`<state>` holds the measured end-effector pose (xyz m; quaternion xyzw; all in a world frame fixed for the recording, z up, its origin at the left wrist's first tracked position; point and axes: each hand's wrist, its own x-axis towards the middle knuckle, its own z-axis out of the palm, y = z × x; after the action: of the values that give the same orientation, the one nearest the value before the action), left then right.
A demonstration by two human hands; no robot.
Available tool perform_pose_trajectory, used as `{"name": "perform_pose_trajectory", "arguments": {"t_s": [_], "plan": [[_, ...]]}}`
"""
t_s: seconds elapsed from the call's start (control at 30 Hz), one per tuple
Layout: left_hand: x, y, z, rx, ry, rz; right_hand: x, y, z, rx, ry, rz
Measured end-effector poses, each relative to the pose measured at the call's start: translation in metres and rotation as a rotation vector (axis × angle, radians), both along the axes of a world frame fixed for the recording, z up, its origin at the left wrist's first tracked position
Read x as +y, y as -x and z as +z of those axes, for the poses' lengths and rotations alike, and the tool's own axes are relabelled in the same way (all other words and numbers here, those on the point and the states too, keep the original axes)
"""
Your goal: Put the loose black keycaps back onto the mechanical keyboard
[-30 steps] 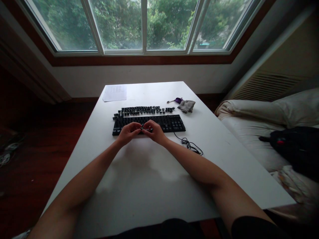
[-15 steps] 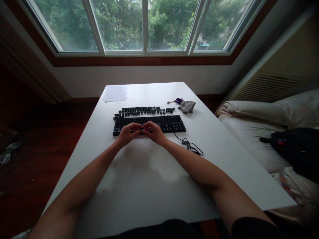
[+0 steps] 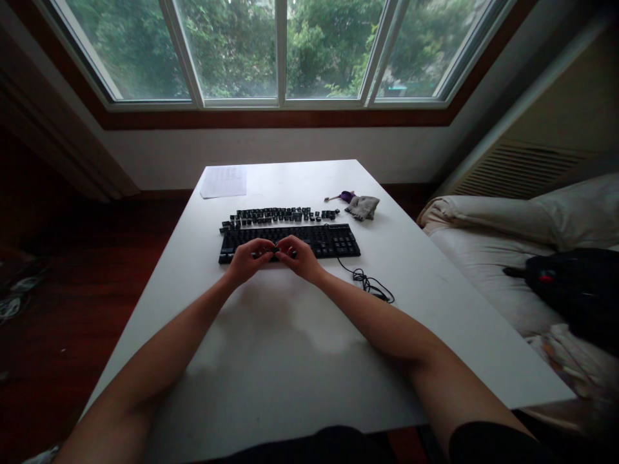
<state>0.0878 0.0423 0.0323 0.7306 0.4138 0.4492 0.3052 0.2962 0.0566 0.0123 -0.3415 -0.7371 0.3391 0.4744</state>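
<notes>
A black keyboard (image 3: 338, 240) lies across the white table, and many of its keys look taken off. Over its front edge my left hand (image 3: 250, 259) and my right hand (image 3: 300, 259) meet fingertip to fingertip. Both are closed in a pinch around a small black keycap (image 3: 275, 250), whose details are too small to make out. Behind the keyboard, loose black keycaps (image 3: 271, 216) are laid out in uneven rows. The keyboard's cable (image 3: 370, 281) is bundled at its right front.
A printed paper sheet (image 3: 224, 181) lies at the table's far left corner. At the back right are a grey cloth (image 3: 362, 207) and a purple-handled brush (image 3: 345, 196). Right of the table (image 3: 309, 386), a dark bag (image 3: 570, 290) rests on a pale sofa (image 3: 483, 251).
Only the fingertips have shifted very slightly around the small keycap. Arms, keyboard and loose keycaps stay where they were.
</notes>
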Motion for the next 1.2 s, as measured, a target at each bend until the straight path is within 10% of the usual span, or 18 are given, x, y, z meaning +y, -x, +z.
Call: {"name": "perform_pose_trajectory", "arguments": {"t_s": [0.3,0.6,1.2], "plan": [[0.006,0.007,0.005,0.059,-0.058,0.02,0.0,0.0,0.001,-0.005,-0.009,-0.016],[0.047,0.082,0.002,0.017,0.034,0.446,0.0,0.001,-0.002,0.01,-0.004,-0.022],[0.05,0.093,-0.008,0.276,0.076,0.387,0.0,0.001,-0.002,0.008,-0.017,-0.008]]}}
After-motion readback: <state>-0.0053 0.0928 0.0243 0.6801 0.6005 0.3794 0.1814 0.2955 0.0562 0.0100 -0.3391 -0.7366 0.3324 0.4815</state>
